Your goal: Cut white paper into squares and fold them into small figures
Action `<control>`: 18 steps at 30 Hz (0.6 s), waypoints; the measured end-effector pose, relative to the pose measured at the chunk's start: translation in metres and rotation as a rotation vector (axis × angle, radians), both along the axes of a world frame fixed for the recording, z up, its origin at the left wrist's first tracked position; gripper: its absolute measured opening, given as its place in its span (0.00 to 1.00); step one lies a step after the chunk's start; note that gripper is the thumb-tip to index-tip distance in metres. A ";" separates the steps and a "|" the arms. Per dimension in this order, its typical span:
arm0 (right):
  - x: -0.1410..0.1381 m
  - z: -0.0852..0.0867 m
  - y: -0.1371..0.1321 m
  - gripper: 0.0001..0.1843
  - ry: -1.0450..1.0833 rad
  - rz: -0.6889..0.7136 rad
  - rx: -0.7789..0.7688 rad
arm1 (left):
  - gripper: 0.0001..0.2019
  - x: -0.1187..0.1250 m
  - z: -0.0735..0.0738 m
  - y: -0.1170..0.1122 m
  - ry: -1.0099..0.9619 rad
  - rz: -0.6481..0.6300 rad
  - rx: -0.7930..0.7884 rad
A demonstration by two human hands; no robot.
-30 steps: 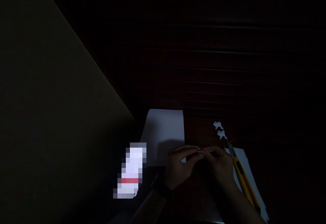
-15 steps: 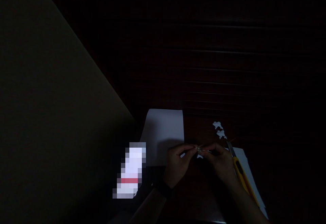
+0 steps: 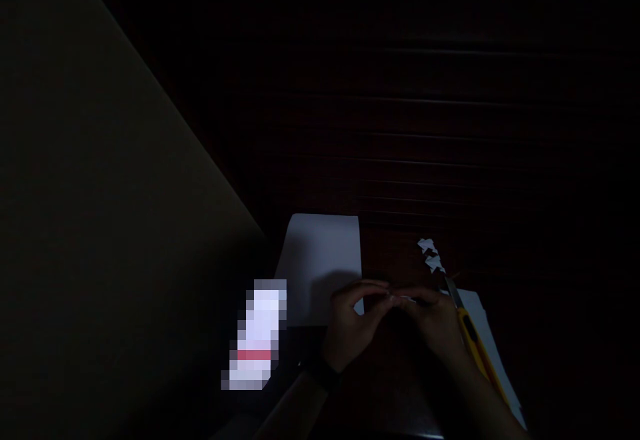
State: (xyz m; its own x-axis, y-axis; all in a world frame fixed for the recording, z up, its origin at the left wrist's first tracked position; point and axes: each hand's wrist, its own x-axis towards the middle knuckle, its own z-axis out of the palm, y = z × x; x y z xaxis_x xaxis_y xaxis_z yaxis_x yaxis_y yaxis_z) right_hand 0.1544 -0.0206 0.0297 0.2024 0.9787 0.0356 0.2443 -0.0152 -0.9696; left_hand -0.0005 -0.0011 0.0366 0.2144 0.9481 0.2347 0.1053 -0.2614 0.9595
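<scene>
The scene is very dark. My left hand and my right hand meet fingertip to fingertip low in the middle, both pinched on a small white paper piece that barely shows between them. A dark band sits on my left wrist. A yellow utility knife lies just right of my right hand, its blade pointing away from me.
A white paper sheet lies behind my left hand, and another white sheet under the knife. Two small folded paper pieces rest beyond the knife tip. A blurred white-and-red object sits at left on the dark wooden table.
My fingertips have closed tighter over the small paper piece, so less of it shows than half a second ago. The hands have stayed in place.
</scene>
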 end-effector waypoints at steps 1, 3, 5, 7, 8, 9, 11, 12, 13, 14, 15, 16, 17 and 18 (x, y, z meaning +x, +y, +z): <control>0.000 -0.001 0.000 0.03 0.007 -0.003 0.015 | 0.09 0.001 0.001 -0.001 0.012 0.004 -0.013; -0.001 -0.003 -0.001 0.02 0.023 -0.007 0.040 | 0.13 0.002 0.001 -0.001 0.033 0.013 -0.040; -0.002 -0.003 -0.003 0.02 0.023 -0.010 0.057 | 0.14 0.004 0.000 -0.002 0.041 0.015 -0.057; -0.002 -0.004 -0.005 0.02 0.017 -0.005 0.059 | 0.14 0.005 -0.001 -0.003 0.044 -0.002 -0.078; -0.003 -0.004 -0.005 0.03 0.020 -0.008 0.059 | 0.14 0.005 -0.001 -0.004 0.044 -0.014 -0.094; -0.003 -0.004 -0.006 0.03 0.028 -0.009 0.058 | 0.14 0.005 -0.002 -0.005 0.042 -0.025 -0.114; -0.003 -0.005 -0.006 0.03 0.052 0.006 0.053 | 0.14 0.006 -0.002 -0.005 0.027 -0.045 -0.150; -0.002 -0.005 -0.005 0.03 0.067 0.022 0.054 | 0.15 0.007 -0.001 -0.006 0.011 -0.051 -0.161; -0.002 -0.005 -0.005 0.03 0.080 0.042 0.056 | 0.15 0.007 -0.001 -0.006 -0.008 -0.055 -0.167; -0.002 -0.005 -0.004 0.03 0.091 0.061 0.059 | 0.16 0.007 0.000 -0.006 -0.026 -0.057 -0.170; -0.003 -0.004 -0.004 0.03 0.099 0.075 0.063 | 0.16 0.007 0.000 -0.005 -0.041 -0.059 -0.173; -0.003 -0.003 -0.003 0.03 0.106 0.083 0.063 | 0.16 0.007 0.001 -0.005 -0.051 -0.058 -0.179; -0.003 -0.002 -0.003 0.03 0.114 0.085 0.061 | 0.16 0.007 0.001 -0.005 -0.056 -0.053 -0.186; -0.004 -0.001 -0.003 0.02 0.123 0.086 0.053 | 0.16 0.007 0.000 -0.005 -0.056 -0.049 -0.197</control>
State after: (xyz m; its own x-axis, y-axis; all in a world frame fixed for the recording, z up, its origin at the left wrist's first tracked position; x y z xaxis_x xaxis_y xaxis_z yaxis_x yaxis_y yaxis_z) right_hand 0.1504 -0.0232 0.0287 0.1238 0.9900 0.0677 0.1218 0.0525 -0.9912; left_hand 0.0065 -0.0056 0.0368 0.2528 0.9657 0.0584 0.0417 -0.0712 0.9966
